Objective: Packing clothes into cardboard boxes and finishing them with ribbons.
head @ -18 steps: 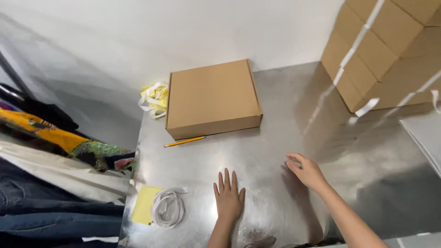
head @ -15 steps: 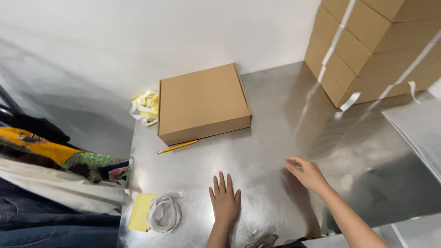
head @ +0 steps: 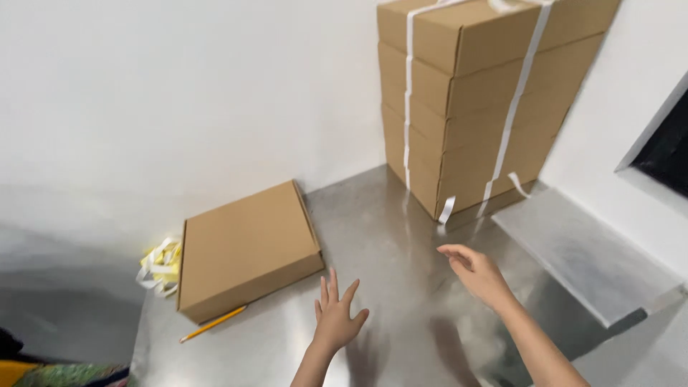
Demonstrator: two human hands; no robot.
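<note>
My left hand (head: 335,317) is raised above the steel table (head: 390,236), fingers spread, holding nothing. My right hand (head: 477,273) hovers to the right of it, fingers loosely curved and apart, also holding nothing. A flat closed cardboard box (head: 246,246) lies on the table just left of my left hand. A yellow pencil (head: 213,324) lies at the box's near edge. Behind my right hand stands a tall stack of cardboard boxes (head: 473,93) bound with white straps.
A crumpled yellow and white bundle of strapping (head: 160,264) lies at the table's left edge by the flat box. A grey ledge (head: 584,254) runs along the right under a dark window opening (head: 666,154). Colourful cloth (head: 68,375) shows at bottom left.
My view has tilted up and to the right, bringing the strapped stack into full view. Both hands have lifted off the table and moved forward. The cord and yellow pad have left the view.
</note>
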